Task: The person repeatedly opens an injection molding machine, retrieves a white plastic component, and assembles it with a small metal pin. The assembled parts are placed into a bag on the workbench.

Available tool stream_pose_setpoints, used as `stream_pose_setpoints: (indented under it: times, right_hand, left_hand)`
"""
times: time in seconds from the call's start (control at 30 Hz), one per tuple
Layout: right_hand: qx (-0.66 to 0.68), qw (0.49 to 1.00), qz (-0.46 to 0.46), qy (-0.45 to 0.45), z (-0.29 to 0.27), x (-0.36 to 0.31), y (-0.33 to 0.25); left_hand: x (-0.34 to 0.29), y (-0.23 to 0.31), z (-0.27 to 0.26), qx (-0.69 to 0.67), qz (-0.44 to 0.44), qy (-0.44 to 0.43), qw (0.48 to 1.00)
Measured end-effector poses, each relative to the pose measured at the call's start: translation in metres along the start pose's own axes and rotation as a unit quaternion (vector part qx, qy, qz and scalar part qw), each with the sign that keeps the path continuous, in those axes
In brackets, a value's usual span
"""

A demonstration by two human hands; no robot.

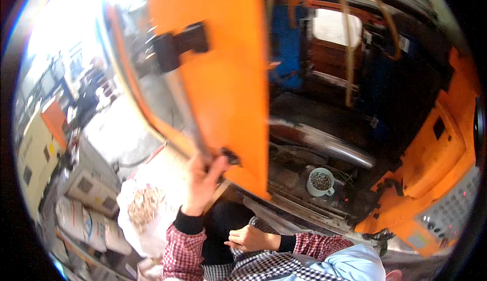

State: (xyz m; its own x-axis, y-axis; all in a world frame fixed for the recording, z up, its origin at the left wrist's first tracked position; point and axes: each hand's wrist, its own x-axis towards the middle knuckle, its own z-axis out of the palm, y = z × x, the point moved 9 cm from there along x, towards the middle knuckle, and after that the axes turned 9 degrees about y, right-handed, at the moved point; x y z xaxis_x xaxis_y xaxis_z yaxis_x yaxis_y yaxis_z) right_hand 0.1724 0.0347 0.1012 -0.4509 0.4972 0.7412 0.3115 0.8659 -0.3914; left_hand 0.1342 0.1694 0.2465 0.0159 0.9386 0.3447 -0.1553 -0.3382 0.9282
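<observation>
My left hand (202, 182) is closed round the lower end of a metal bar handle (182, 106). Black brackets fix this handle to a tall orange sliding door (231, 83). My right hand (249, 238) rests low in front of my body, against the checked apron, with its fingers curled in. Whether anything is inside those fingers is hidden. Right of the door lies a dark machine interior with a shiny metal bar (329, 141). A white cup (327, 191) full of small dark bits stands on the ledge below that bar.
An open white bag (127, 192) of pale pieces is left of my left arm. Farther left stand filled sacks (83, 225) and grey cabinets (94, 192). Hoses (350, 62) hang inside the machine. An orange housing with a button panel (446, 212) bounds the right.
</observation>
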Motion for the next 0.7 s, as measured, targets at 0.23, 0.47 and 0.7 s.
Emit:
stream_pose_setpoints:
  times: [0.23, 0.47, 0.7]
  right_hand:
    - [-0.013, 0.969, 0.088, -0.231, 0.027, -0.050, 0.011]
    - [-0.042, 0.954, 0.110, -0.277, 0.032, -0.086, 0.022]
    - [-0.056, 0.956, 0.117, -0.262, 0.025, -0.098, 0.028]
  left_hand:
    - [-0.082, 0.051, 0.122, -0.031, 0.161, -0.301, 0.940]
    - [-0.176, 0.067, 0.210, -0.101, 0.189, -0.439, 0.873]
    - [-0.245, 0.075, 0.276, -0.137, 0.286, -0.405, 0.857]
